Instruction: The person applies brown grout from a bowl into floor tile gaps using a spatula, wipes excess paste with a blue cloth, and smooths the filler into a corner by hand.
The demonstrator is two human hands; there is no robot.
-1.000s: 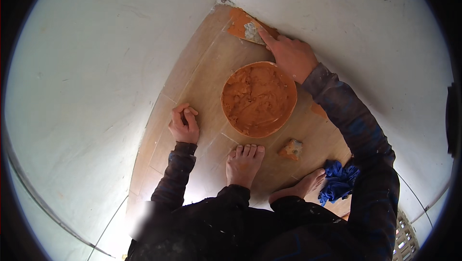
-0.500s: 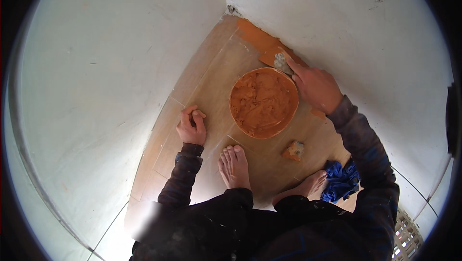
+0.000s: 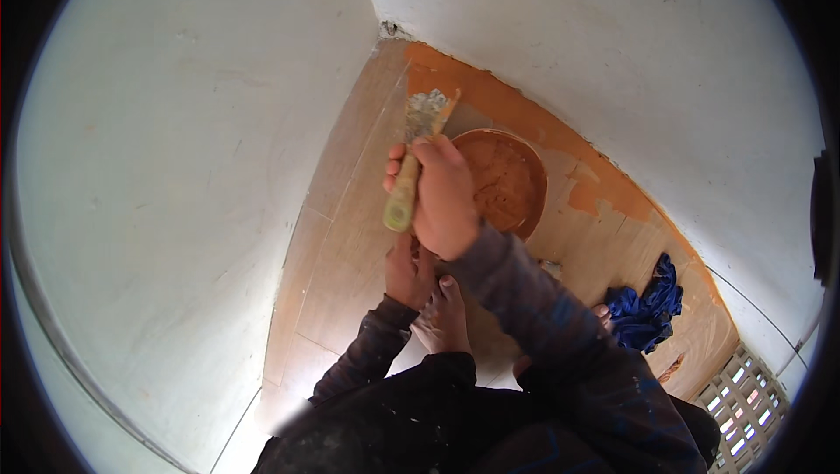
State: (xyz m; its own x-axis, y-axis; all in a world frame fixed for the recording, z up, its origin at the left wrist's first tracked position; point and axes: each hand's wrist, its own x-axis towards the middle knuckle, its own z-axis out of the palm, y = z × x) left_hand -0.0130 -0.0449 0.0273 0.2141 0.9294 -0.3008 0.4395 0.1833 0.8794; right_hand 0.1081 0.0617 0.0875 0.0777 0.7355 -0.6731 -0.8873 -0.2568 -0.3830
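Note:
My right hand point(image 3: 442, 194) grips the worn handle of a putty knife point(image 3: 426, 115), its crusted blade raised over the orange-coated floor strip. Behind that hand stands a round container point(image 3: 507, 177) of thick orange compound, partly covered by it. My left hand point(image 3: 407, 273) is lower down, beside my bare foot point(image 3: 442, 321) and below the container; its fingertips disappear behind my right hand, so what they hold, if anything, is hidden. A band of orange compound point(image 3: 472, 80) runs along the floor at the foot of the right wall.
Pale walls point(image 3: 175, 168) meet in a corner at the top. A crumpled blue cloth point(image 3: 643, 308) lies at the right, near my other foot. A small scrap point(image 3: 549, 268) is mostly hidden by my sleeve. A slatted grate point(image 3: 748, 404) is at lower right.
My right hand has swung from the right wall's base leftward and down over the container, lifting the putty knife. My left hand has moved rightward beneath it, and the orange band shows more fully.

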